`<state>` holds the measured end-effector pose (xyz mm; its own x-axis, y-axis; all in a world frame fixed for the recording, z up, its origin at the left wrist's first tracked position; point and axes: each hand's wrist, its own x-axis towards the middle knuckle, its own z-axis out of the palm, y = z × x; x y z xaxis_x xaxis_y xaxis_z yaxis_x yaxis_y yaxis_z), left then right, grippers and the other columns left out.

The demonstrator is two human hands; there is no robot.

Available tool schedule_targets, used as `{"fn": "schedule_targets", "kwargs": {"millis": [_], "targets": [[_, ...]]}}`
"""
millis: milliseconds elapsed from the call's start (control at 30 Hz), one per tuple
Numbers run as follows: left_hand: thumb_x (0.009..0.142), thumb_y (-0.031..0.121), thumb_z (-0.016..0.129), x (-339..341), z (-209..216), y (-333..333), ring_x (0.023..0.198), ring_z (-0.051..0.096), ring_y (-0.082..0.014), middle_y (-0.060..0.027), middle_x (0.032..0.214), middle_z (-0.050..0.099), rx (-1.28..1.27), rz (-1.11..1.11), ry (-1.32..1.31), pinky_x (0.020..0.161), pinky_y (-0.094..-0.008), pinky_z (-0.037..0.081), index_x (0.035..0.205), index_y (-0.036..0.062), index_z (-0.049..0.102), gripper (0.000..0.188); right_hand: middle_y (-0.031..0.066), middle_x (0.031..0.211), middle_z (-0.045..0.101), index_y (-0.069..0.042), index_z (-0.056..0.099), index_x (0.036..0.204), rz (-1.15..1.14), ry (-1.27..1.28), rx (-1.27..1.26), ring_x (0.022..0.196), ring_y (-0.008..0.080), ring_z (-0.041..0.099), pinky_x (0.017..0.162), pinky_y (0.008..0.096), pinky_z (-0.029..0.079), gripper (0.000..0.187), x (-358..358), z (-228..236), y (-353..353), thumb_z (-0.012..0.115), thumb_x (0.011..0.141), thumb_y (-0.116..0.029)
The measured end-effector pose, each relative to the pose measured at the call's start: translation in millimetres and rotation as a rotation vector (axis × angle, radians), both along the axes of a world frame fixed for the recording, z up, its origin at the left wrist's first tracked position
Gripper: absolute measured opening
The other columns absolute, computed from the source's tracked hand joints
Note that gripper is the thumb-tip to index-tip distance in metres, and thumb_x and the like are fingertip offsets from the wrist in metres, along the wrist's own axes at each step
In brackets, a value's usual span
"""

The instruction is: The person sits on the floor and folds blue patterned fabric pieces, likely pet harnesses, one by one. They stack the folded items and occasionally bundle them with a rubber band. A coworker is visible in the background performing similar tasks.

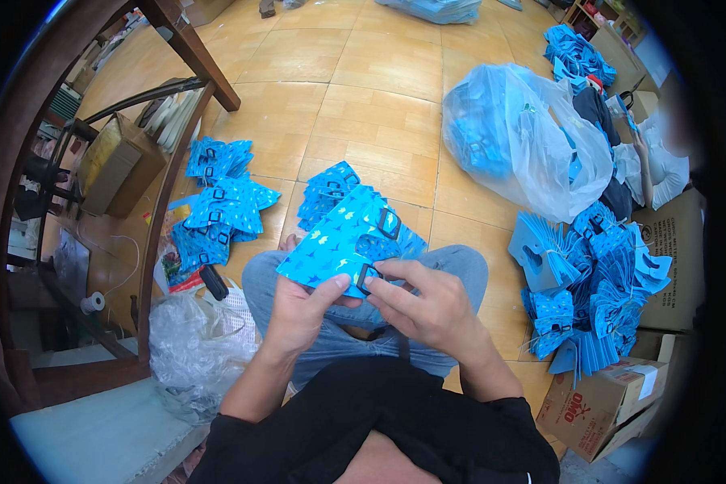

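Above my lap I hold a flat blue piece (323, 248) printed with small pale and dark figures. It has a cutout and two black buckles: an upper buckle (390, 223) and a lower buckle (365, 278). My left hand (300, 313) pinches its lower edge, thumb on top and fingers beneath. The fingertips of my right hand (427, 305) are closed on the lower buckle, close to my left thumb. Just beyond lies a fanned stack of similar blue pieces (329, 189), partly covered by the held one.
More blue stacks (222, 206) lie left, near a wooden frame (187, 48) and crumpled clear plastic (194, 355). To the right are a large plastic bag (532, 137) of blue pieces, a heap of stacks (593, 282) and cardboard boxes (601, 407). Another person (665, 161) sits far right.
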<state>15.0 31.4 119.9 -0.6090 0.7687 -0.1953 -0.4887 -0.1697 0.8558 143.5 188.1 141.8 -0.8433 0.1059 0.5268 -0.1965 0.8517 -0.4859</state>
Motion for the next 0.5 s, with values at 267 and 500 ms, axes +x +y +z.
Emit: {"fn": "schedule_targets", "kwargs": {"millis": [267, 500], "targets": [[0.091, 0.006, 0.060, 0.6, -6.0, -3.3, 0.097, 0.068, -0.0195, -0.0112, 0.113, 0.064, 0.091, 0.018, -0.139, 0.068, -0.0302, 0.063, 0.132, 0.0017, 0.044, 0.044, 0.0111, 0.105, 0.065, -0.009, 0.066, 0.105, -0.014, -0.011, 0.001, 0.073, 0.0222, 0.067, 0.059, 0.0311, 0.054, 0.033, -3.5, 7.1, -5.3, 0.075, 0.074, -0.009], [0.092, 0.006, 0.059, -1.0, -8.2, -4.5, 0.099, 0.068, -0.0200, -0.0114, 0.120, 0.061, 0.145, 0.022, -0.188, 0.069, -0.0306, 0.063, 0.133, 0.0021, 0.043, 0.045, 0.0119, 0.108, 0.065, -0.009, 0.066, 0.104, -0.023, 0.006, -0.009, 0.079, 0.0249, 0.067, 0.064, 0.0332, 0.055, 0.033, -6.1, 3.9, -7.8, 0.077, 0.073, -0.011]]}}
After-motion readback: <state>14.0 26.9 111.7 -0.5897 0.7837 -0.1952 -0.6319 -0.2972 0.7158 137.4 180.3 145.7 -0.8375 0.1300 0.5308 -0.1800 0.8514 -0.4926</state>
